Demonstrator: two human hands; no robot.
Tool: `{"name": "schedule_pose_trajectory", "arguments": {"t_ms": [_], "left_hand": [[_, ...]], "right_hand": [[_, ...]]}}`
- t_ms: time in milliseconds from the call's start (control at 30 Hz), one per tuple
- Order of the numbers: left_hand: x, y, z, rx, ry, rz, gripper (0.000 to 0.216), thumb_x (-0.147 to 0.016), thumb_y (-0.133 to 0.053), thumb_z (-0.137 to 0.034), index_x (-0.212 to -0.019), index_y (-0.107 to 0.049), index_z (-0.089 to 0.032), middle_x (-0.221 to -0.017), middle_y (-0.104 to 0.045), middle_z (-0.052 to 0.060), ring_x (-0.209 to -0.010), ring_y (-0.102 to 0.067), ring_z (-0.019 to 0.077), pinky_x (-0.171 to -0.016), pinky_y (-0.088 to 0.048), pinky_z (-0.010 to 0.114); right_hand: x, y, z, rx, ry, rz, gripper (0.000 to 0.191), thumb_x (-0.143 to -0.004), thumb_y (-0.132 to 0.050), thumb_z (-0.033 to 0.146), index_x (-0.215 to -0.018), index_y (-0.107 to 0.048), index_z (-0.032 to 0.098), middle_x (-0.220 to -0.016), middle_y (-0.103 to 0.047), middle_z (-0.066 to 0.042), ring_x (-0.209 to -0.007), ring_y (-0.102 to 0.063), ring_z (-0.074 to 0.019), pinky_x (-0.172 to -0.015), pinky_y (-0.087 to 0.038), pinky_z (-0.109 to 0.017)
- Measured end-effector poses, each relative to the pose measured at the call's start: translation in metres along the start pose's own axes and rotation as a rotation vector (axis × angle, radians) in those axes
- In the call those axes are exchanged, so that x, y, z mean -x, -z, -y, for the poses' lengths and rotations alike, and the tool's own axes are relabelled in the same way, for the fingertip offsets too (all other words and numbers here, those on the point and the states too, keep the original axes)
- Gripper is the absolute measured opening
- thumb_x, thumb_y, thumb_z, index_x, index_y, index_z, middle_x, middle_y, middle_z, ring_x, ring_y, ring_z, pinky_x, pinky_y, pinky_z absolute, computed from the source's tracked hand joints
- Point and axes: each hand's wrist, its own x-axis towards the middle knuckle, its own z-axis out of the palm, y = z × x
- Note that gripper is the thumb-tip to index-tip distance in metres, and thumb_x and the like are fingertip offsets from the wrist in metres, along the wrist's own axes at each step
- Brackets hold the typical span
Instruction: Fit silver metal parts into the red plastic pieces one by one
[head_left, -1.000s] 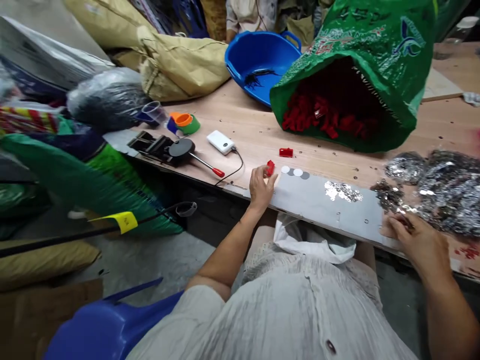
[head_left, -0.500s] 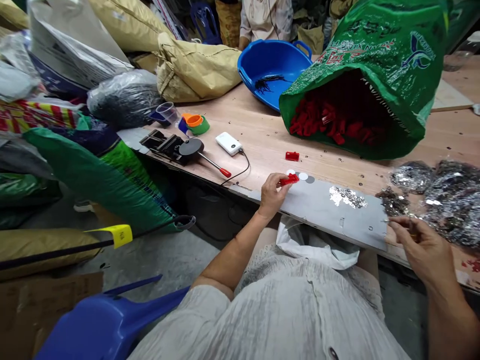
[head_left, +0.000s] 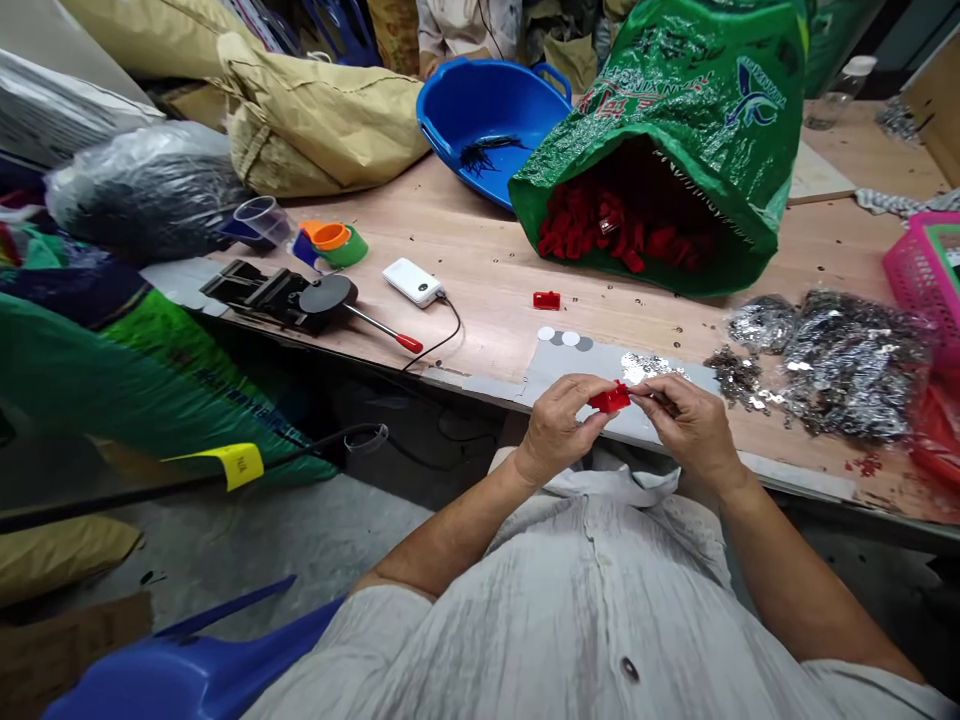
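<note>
My left hand (head_left: 559, 425) pinches a small red plastic piece (head_left: 609, 400) over the near edge of the wooden table (head_left: 487, 270). My right hand (head_left: 686, 420) meets it from the right, fingers pinched at the piece's end around something too small to name. Both hands are above a grey sheet (head_left: 570, 370) on the table. Another red piece (head_left: 546, 299) lies alone farther back. A green sack (head_left: 675, 130) lies on its side, open toward me, full of red pieces. Piles of small shiny metal parts (head_left: 825, 350) lie at the right.
A blue basin (head_left: 480, 110) stands at the back, a tan sack (head_left: 322, 110) to its left. A white power bank (head_left: 412, 282), a black hand tool with a red-tipped lever (head_left: 315, 298), tape rolls (head_left: 337, 243) and a pink basket (head_left: 919, 265) are on the table. Another person sits behind the basin.
My left hand picked the red piece off the table and drew it toward me. My right hand left the metal pile and came across to meet it. The view swung right.
</note>
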Motion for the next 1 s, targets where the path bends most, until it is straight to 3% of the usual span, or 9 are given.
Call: {"name": "schedule_pose_trajectory", "arguments": {"t_ms": [233,400,500,633,867,1000], "left_hand": [[0.003,-0.006,-0.009,0.029,0.023,0.01,0.024,-0.087,-0.067,-0.018,-0.111,-0.065,-0.022,-0.1,-0.073,0.005,-0.098,-0.069,0.0174,-0.087,-0.059,0.033],[0.008,-0.008,-0.012,0.028,0.041,-0.029,0.024,-0.087,-0.067,-0.018,-0.11,-0.066,-0.022,-0.1,-0.074,0.005,-0.096,-0.07,0.0169,-0.086,-0.06,0.032],[0.01,-0.007,-0.013,0.038,0.059,-0.024,0.024,-0.087,-0.067,-0.018,-0.11,-0.066,-0.022,-0.101,-0.073,0.004,-0.097,-0.069,0.0166,-0.086,-0.059,0.031],[0.012,-0.008,-0.013,0.042,0.041,-0.013,0.028,-0.086,-0.066,-0.014,-0.112,-0.065,-0.022,-0.103,-0.073,0.005,-0.097,-0.069,0.0168,-0.085,-0.059,0.031],[0.015,-0.015,-0.01,0.091,0.019,0.063,0.034,-0.088,-0.066,-0.019,-0.122,-0.061,-0.022,-0.109,-0.072,0.008,-0.103,-0.068,0.0195,-0.088,-0.058,0.035],[0.02,-0.021,-0.009,0.115,0.068,0.078,0.028,-0.086,-0.068,-0.019,-0.114,-0.064,-0.021,-0.102,-0.073,0.007,-0.098,-0.068,0.0197,-0.085,-0.058,0.035]], "right_hand": [[0.005,0.002,0.0,-0.036,-0.063,0.077,0.015,-0.096,-0.056,0.033,-0.097,-0.069,0.028,-0.092,-0.072,-0.007,-0.088,-0.066,-0.0246,-0.079,-0.054,-0.042],[0.008,0.007,-0.004,-0.208,-0.157,0.168,0.02,-0.095,-0.056,0.039,-0.098,-0.073,0.028,-0.097,-0.068,-0.007,-0.092,-0.063,-0.0238,-0.081,-0.051,-0.04],[0.012,0.012,-0.009,-0.373,-0.324,0.228,0.025,-0.096,-0.055,0.044,-0.105,-0.071,0.026,-0.09,-0.063,-0.005,-0.078,-0.057,-0.0185,-0.07,-0.047,-0.034],[0.016,0.012,-0.013,-0.519,-0.521,0.167,0.027,-0.089,-0.065,0.047,-0.101,-0.065,0.023,-0.088,-0.06,-0.002,-0.067,-0.048,-0.0129,-0.059,-0.039,-0.029],[0.015,0.003,-0.015,-0.566,-0.477,0.18,0.027,-0.083,-0.071,0.043,-0.09,-0.054,0.023,-0.084,-0.054,0.001,-0.076,-0.051,-0.0144,-0.07,-0.043,-0.029],[0.021,-0.003,-0.019,-0.492,-0.448,0.22,0.022,-0.087,-0.067,0.039,-0.088,-0.051,0.024,-0.083,-0.052,0.001,-0.074,-0.05,-0.0142,-0.068,-0.042,-0.029]]}}
